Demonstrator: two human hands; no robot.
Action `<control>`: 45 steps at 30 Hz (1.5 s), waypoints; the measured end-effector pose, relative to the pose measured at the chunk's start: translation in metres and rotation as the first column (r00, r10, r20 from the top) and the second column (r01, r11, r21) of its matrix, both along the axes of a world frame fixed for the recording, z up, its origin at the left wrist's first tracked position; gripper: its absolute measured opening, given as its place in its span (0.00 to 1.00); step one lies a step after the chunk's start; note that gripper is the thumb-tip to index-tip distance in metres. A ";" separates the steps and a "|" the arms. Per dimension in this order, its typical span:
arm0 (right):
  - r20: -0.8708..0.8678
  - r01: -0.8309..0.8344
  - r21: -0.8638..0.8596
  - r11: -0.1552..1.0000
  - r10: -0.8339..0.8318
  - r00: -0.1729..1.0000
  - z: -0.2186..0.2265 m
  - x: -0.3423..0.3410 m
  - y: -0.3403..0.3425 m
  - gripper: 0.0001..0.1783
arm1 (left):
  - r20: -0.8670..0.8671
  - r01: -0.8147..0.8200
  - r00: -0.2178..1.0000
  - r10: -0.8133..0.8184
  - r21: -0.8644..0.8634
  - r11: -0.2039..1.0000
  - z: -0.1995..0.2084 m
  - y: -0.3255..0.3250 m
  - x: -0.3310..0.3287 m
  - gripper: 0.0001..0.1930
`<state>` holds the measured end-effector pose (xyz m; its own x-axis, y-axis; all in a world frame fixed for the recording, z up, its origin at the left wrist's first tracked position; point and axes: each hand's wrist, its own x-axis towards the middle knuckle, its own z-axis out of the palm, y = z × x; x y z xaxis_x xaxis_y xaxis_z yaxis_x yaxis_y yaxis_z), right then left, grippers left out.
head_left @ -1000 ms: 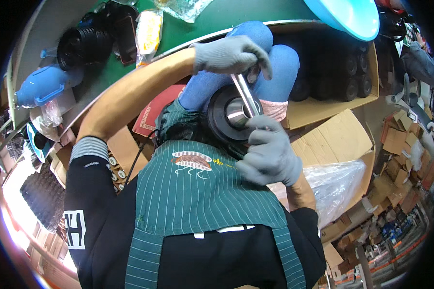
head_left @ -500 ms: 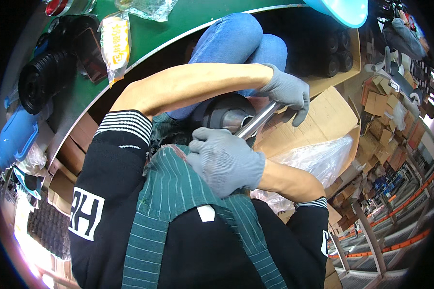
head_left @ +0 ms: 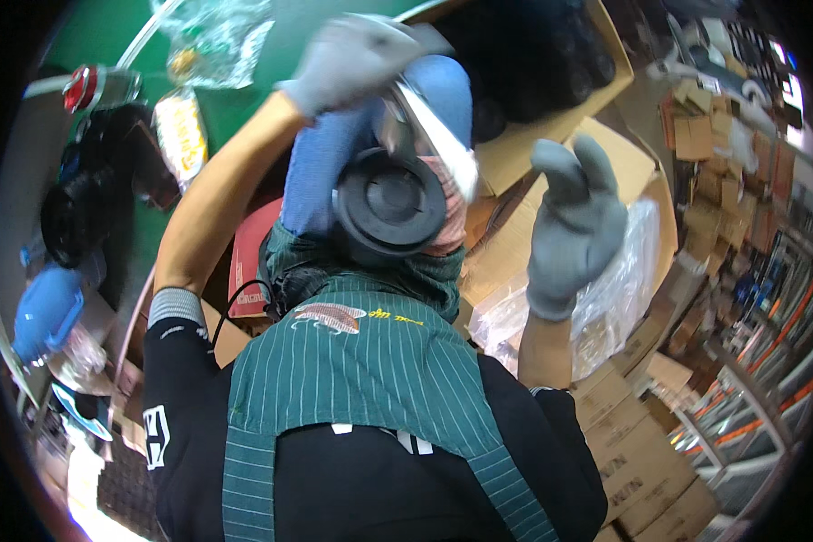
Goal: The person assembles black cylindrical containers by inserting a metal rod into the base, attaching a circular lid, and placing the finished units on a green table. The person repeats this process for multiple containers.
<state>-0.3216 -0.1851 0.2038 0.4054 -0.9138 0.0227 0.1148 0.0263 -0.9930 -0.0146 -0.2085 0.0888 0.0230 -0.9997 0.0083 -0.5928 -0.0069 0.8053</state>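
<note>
My left hand (head_left: pixel 357 59), in a grey knit glove and blurred by motion, is raised over my knees with its fingers closed at the upper end of a shiny metal tube (head_left: pixel 438 140). The tube slants down to the right, smeared by motion. Below it, on my lap, rests a black round base (head_left: pixel 393 203) with its ringed flat face turned toward me. Part of a metal neck shows behind it. My right hand (head_left: pixel 576 226), also gloved in grey, is held up on the right, holding nothing, with its fingers apart.
An open carton (head_left: pixel 596 90) of dark round parts stands beyond my knees. Clear plastic film (head_left: pixel 619 289) lies over a cardboard box on the right. A green table (head_left: pixel 289 23) at the far left bears a yellow-and-white packet (head_left: pixel 181 135) and black round parts (head_left: pixel 68 221).
My right hand has let go of the metal tube and moved right, opening. The left hand has moved up and left, and the tube now slants the other way. The black base's flat face has come into view.
</note>
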 end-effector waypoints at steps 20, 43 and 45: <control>-0.510 -0.301 -0.253 0.920 0.138 0.849 -0.091 0.028 0.066 0.55 | 0.716 -0.258 0.604 0.349 -0.238 0.936 -0.063 0.014 0.113 0.37; -0.995 0.852 -0.070 0.519 -0.102 -0.019 -0.222 -0.507 0.097 0.24 | 0.032 -0.110 0.994 0.107 0.127 0.986 0.064 0.107 0.006 0.09; -0.999 0.823 -0.029 0.567 0.015 -0.046 -0.250 -0.509 0.083 0.25 | -0.020 -0.147 0.988 0.155 0.213 0.966 0.079 0.110 -0.002 0.11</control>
